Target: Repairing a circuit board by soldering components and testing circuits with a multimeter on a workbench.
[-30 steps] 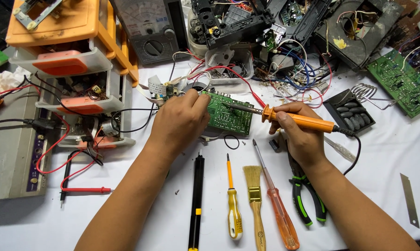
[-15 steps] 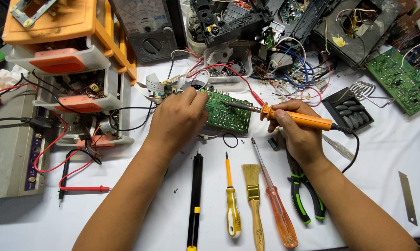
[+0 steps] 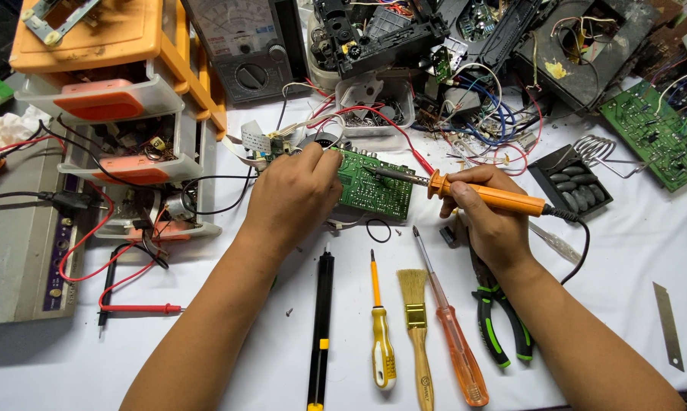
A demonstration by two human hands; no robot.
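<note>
At the far left of the counter (image 3: 648,251) stands a grey box (image 3: 12,228), and beside it the orange drawer cabinet (image 3: 123,84) with 2 clear drawers pulled out, black and red leads trailing in front. My left forearm comes up from the bottom edge at a slant, wrist bent forward, and my left hand (image 3: 294,198) lies knuckles-up over the left end of the green circuit board (image 3: 374,186), fingers curled and pressing it down; what the fingertips pinch I cannot tell. The board sits mid-counter, just below the clear parts tray (image 3: 378,114). Below it, in a row near the front edge, lie a black probe (image 3: 321,327), a yellow screwdriver (image 3: 380,335), a brush (image 3: 417,327) and an orange screwdriver (image 3: 450,327), with open white cloth between them and my arms. My right hand (image 3: 492,224) is closed around the orange soldering iron (image 3: 484,194), held nearly level, its tip on the board's right part. Green-handled pliers (image 3: 499,320) lie under my right wrist. Right of that arm the counter is open out to a utility blade (image 3: 667,323).
</note>
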